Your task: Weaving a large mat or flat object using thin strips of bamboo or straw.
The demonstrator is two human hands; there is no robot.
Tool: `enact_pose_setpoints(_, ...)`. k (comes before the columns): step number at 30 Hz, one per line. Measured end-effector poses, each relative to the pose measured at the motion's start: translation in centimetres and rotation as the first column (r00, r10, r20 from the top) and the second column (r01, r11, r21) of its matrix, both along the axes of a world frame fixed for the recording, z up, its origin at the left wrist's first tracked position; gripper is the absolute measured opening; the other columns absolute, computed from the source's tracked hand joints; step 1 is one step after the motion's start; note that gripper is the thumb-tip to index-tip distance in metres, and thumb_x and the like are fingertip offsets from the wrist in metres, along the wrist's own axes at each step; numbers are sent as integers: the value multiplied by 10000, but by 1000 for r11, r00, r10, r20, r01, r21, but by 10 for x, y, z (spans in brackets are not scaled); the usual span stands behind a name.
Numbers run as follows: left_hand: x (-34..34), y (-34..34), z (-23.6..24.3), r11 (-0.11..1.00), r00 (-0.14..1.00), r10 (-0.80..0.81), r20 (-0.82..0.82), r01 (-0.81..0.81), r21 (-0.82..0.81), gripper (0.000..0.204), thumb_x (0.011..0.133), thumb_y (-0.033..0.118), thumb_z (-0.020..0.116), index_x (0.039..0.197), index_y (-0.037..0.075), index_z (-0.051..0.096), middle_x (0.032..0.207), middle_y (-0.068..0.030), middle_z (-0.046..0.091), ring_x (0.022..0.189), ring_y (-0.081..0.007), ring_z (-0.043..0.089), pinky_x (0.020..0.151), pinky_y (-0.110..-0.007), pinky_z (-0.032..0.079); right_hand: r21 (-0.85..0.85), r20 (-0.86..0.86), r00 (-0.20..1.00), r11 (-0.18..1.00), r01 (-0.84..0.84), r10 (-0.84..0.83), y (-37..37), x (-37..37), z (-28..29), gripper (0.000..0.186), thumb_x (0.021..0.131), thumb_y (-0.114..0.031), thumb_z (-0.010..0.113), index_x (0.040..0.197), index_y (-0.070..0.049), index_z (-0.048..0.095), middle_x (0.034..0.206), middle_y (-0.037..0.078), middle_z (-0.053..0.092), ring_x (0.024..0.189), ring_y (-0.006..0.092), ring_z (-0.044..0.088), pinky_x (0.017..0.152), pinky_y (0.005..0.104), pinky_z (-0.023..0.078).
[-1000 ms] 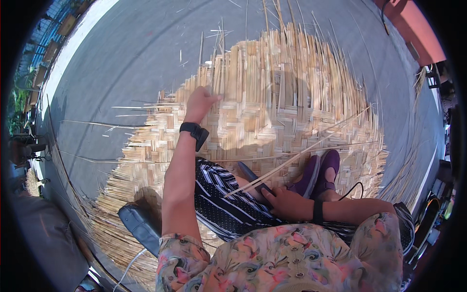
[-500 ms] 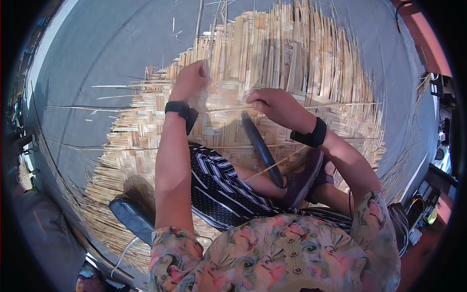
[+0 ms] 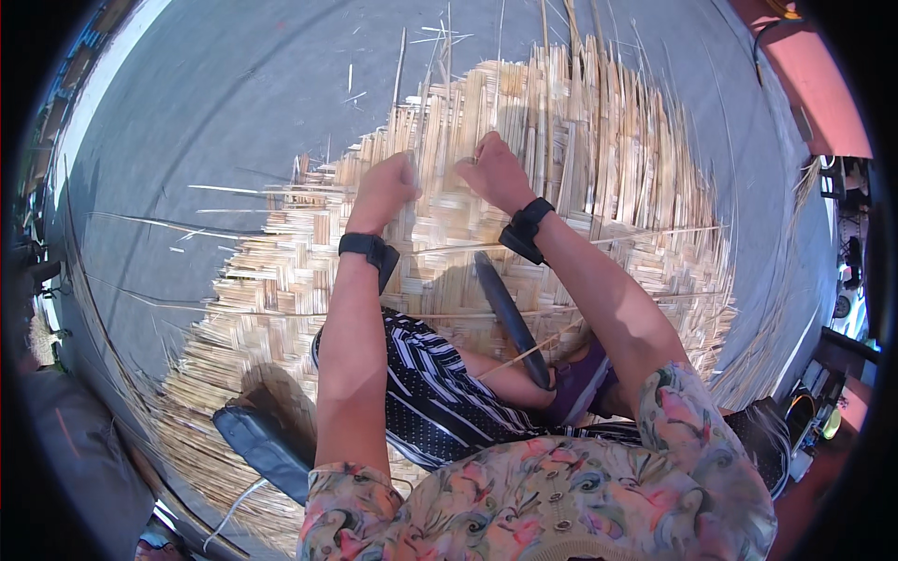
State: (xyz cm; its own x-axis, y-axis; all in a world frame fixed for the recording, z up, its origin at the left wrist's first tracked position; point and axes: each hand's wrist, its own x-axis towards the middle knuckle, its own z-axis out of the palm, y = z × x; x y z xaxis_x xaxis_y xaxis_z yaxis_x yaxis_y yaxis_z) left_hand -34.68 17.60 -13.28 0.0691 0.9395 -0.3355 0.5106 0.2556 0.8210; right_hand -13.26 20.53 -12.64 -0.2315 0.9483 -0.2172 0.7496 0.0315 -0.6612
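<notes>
Both hands are down on the mat [image 3: 599, 215], a big woven sheet of pale bamboo strips spread over grey pavement [image 3: 234, 93]. Left hand [image 3: 382, 192] is curled shut, pinching strips at the weave right under its knuckles, and the right hand [image 3: 494, 171] sits just beside it, fingers also curled down onto the strips (can't tell exactly which strip each one has, it's a bit blurry there). The mat runs out ahead of both hands and off to either side, with loose strip ends sticking up past the fingertips. Each wrist has a black band, left band [image 3: 368, 251] and right band [image 3: 526, 228]. Just behind the right wrist a dark tool [image 3: 510, 318] lies on the weave, running back toward a purple shoe [image 3: 580, 388]. Behind the left forearm there's striped fabric [image 3: 430, 374] over the lap, and further back to the left a black cushion [image 3: 267, 444] rests on the mat edge
</notes>
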Motion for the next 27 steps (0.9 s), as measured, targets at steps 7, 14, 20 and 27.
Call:
enact_pose_setpoints(7,0,-2,1,997,995,-35,-97,41,58,234,707,29,751,806,30,540,747,-105,601,721,-252,584,659,-368,464,100,221,966,988,114,-134,-15,-17,5,615,752,-340,771,1146,18,463,1081,186,595,1017,329,600,830,444,503)
enact_pose_setpoints(14,1,-1,3,999,995,-38,-90,41,24,223,689,50,740,823,22,563,809,-156,622,800,-345,610,708,-412,474,-71,-265,930,967,245,-255,0,37,-7,352,884,-152,658,1145,13,488,919,114,635,813,220,632,727,346,512)
enact_pose_setpoints(20,1,2,3,999,991,-52,-124,53,11,261,686,65,752,875,19,577,858,-166,640,854,-361,623,747,-421,485,-417,-462,794,887,198,-395,3,50,8,265,896,-139,629,1118,-22,544,945,53,609,764,119,572,669,283,482)
enact_pose_setpoints(27,1,4,3,997,987,-72,-146,67,-37,289,686,81,760,910,15,589,902,-175,653,907,-379,628,784,-428,491,-421,-305,913,898,126,-271,-9,38,20,285,812,-164,751,995,-33,576,874,19,587,758,116,538,670,284,457)
